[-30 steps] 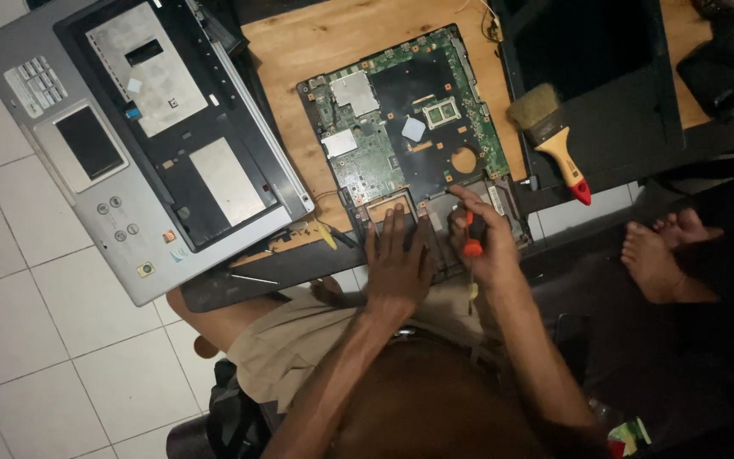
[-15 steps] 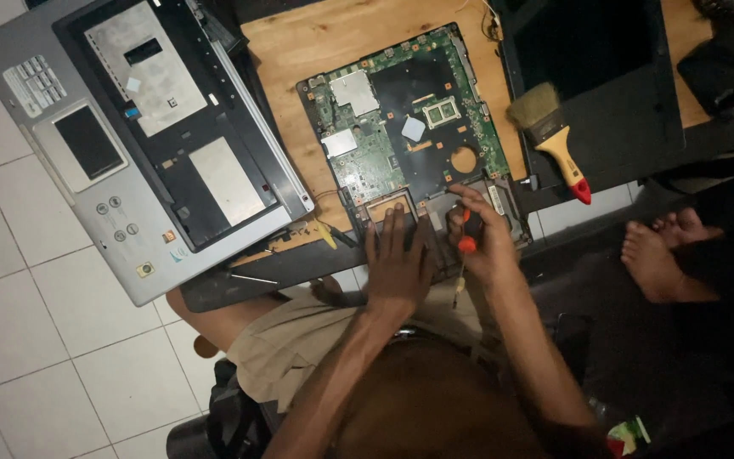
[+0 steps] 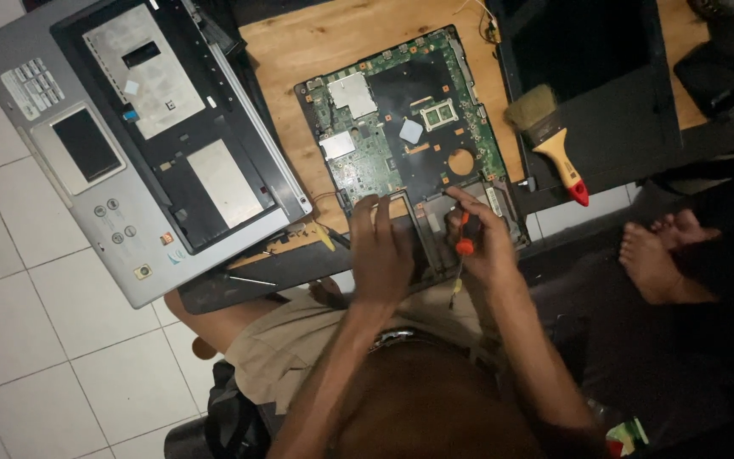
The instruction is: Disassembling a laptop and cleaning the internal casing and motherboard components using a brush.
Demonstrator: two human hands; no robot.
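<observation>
A green laptop motherboard (image 3: 405,127) lies on a wooden board (image 3: 324,51) in front of me. My left hand (image 3: 380,251) rests flat on the board's near edge, fingers spread over a dark frame part. My right hand (image 3: 486,242) is closed around a small screwdriver with an orange-red handle (image 3: 464,240), held upright at the motherboard's near right corner. The tip of the screwdriver is hidden by my fingers.
A grey laptop base shell (image 3: 129,144) lies open on the left, partly over the white tiled floor (image 3: 19,323). A black laptop lid (image 3: 605,76) sits at the right with a yellow-handled paintbrush (image 3: 550,136) on it. Someone's bare feet (image 3: 660,251) are at the right.
Both hands stay at the near edge of the motherboard with only slight shifts; the right hand keeps hold of the screwdriver.
</observation>
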